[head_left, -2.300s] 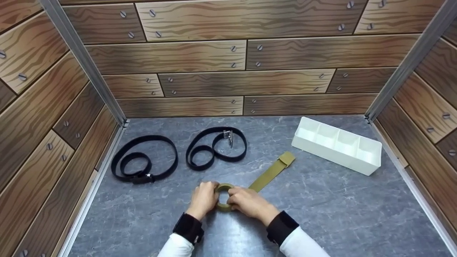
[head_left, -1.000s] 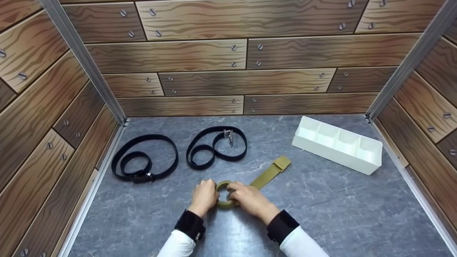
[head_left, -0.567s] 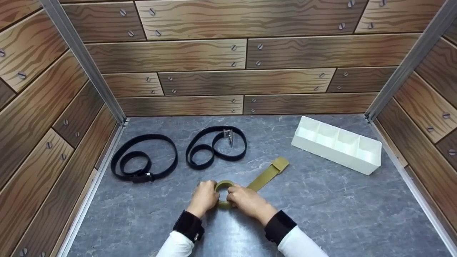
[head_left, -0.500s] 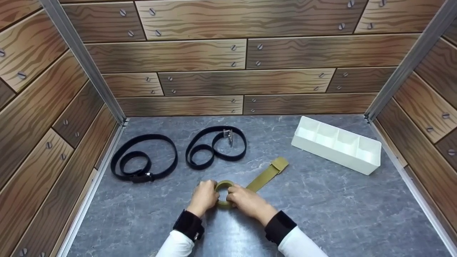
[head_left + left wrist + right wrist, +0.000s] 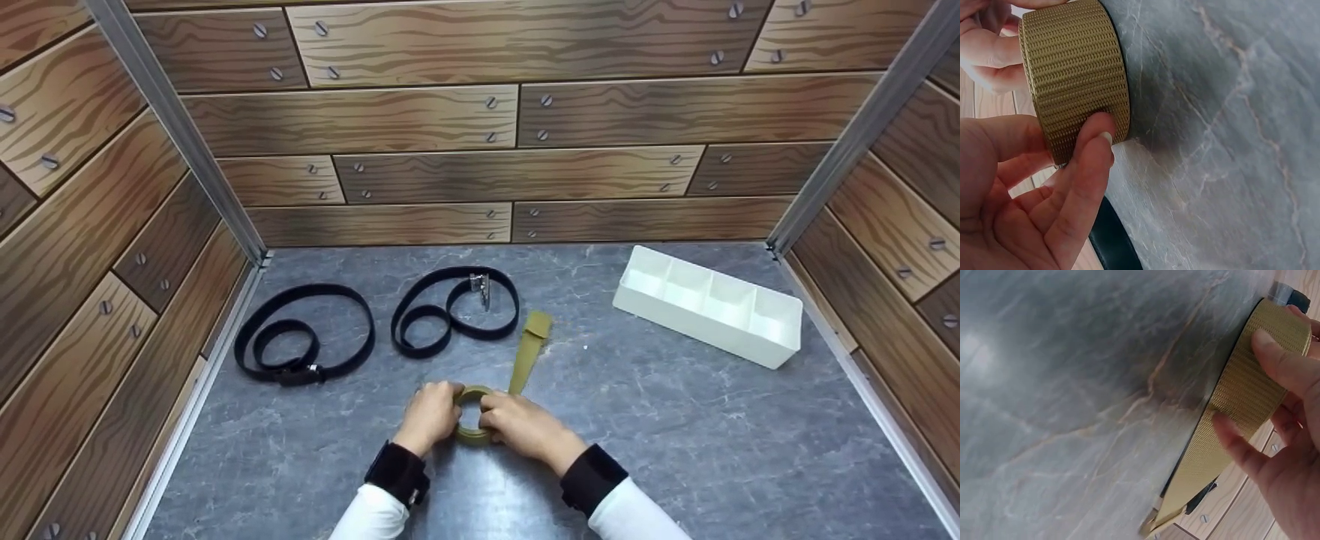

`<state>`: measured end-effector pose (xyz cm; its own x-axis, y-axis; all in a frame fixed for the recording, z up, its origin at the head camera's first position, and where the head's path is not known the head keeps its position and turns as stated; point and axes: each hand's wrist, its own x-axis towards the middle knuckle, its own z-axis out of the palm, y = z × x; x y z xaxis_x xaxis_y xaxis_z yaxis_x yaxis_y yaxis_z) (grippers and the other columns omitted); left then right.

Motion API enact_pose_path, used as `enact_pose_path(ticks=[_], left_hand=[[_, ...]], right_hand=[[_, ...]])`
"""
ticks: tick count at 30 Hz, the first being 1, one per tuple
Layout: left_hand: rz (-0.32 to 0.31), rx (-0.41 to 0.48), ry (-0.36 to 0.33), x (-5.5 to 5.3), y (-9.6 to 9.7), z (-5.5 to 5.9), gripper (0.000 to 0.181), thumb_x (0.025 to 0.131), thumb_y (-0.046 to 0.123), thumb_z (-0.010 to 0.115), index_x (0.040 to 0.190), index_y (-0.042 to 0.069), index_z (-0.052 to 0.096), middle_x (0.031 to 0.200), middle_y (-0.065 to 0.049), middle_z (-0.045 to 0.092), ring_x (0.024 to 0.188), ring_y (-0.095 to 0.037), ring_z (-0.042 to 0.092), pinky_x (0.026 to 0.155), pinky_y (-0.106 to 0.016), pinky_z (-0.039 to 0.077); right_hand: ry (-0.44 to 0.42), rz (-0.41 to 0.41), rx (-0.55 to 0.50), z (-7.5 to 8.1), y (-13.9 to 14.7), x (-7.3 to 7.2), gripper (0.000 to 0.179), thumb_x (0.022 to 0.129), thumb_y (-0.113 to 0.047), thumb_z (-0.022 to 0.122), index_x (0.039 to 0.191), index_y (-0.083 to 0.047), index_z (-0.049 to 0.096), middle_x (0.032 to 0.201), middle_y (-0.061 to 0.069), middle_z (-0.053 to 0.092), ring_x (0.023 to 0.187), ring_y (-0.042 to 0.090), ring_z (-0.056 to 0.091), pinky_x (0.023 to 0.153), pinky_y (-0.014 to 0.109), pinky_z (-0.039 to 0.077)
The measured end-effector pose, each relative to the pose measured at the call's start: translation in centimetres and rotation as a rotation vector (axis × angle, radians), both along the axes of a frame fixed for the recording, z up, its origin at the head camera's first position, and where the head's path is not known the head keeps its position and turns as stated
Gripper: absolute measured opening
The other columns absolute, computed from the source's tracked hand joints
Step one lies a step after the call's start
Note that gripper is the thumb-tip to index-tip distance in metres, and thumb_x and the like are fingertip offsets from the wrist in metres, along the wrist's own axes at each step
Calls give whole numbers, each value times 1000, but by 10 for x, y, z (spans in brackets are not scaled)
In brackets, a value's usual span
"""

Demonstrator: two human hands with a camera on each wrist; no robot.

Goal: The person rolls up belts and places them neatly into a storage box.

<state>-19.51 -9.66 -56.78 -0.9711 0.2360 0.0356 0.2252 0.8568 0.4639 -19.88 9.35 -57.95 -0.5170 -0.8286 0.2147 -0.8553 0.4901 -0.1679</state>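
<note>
A khaki webbing belt (image 5: pixel 528 356) is partly rolled into a round coil that stands on its edge on the grey marbled tabletop. My left hand (image 5: pixel 427 415) grips the coil's left side, thumb and fingers on its ribbed outer face (image 5: pixel 1075 70) in the left wrist view. On the opposite side my right hand (image 5: pixel 525 426) holds the coil, with fingertips against the webbing (image 5: pixel 1202 450) in the right wrist view. From beside the right hand, the belt's unrolled tail runs away from me and ends in a flat buckle (image 5: pixel 537 324).
Two black belts lie loosely looped beyond my hands: one with a dark buckle (image 5: pixel 300 373) at the left, another with a shiny metal buckle (image 5: pixel 480 285) in the middle. A white tray (image 5: pixel 697 334) with several compartments stands at the back right. Wood-patterned walls (image 5: pixel 420 176) enclose the table.
The khaki belt's tail has swung left, from pointing far right to nearly straight away from me. Both hands keep hold of the coil in about the same place.
</note>
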Motion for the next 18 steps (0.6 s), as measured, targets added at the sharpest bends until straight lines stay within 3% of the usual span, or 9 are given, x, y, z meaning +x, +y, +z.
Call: enact_pose_path(ticks=[5, 9, 13, 18], left_hand=[[-15, -4, 21, 0, 3, 1, 10, 83, 1, 65, 87, 9, 66, 84, -12, 69, 75, -35, 66, 59, -44, 50], [10, 17, 0, 0, 7, 3, 10, 83, 4, 68, 91, 2, 64, 82, -15, 67, 77, -36, 67, 63, -45, 52], [38, 0, -31, 0, 9, 5, 11, 79, 3, 71, 86, 5, 63, 82, -14, 67, 77, -36, 66, 62, -45, 51], [-28, -63, -18, -3, 7, 4, 12, 77, 0, 69, 84, 9, 65, 83, -11, 68, 75, -33, 66, 61, -44, 51]], right_hand=[[20, 6, 23, 0, 0, -1, 13, 71, -17, 84, 75, -17, 71, 77, -5, 47, 70, 12, 48, 63, 25, 44], [29, -25, 44, 1, -1, -1, 15, 72, -22, 84, 74, -18, 69, 76, -4, 45, 68, 12, 46, 60, 26, 43], [21, -24, 54, 0, -2, 0, 14, 74, -24, 83, 77, -18, 70, 77, -4, 48, 70, 12, 48, 61, 26, 44], [-7, 8, 39, -2, 1, 0, 13, 73, -20, 83, 82, -19, 73, 81, -6, 53, 75, 11, 53, 65, 24, 46]])
